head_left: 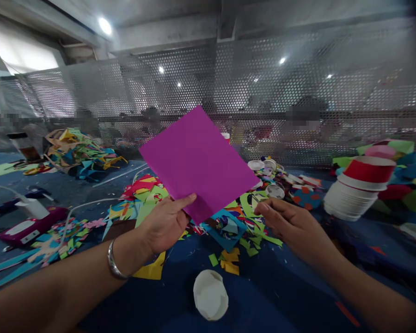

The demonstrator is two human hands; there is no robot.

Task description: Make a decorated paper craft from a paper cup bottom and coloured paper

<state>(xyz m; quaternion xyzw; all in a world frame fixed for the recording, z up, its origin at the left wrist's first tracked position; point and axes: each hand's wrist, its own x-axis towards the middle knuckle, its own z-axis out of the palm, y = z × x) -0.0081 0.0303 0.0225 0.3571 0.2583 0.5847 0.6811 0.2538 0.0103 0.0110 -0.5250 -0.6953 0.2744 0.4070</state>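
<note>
A square sheet of purple paper [199,157] is held up by one corner, tilted like a diamond. My left hand [168,219] pinches that lower corner, thumb on the near face and fingers behind. To the right of the sheet and apart from it is my right hand [286,219], its thumb and fingertips pressed together. A thin dark bit shows at those fingertips, too small to name. Below both hands a small white paper cup [211,296] stands on the blue table [263,286]. Yellow paper scraps [230,263] lie just beyond it.
Stacked paper cups [355,192] lean at the right. A purple power strip [31,226] with a white plug and cable lies at the left. Behind it rises a heap of paper strips [79,148]. A perforated metal screen [180,92] closes off the back.
</note>
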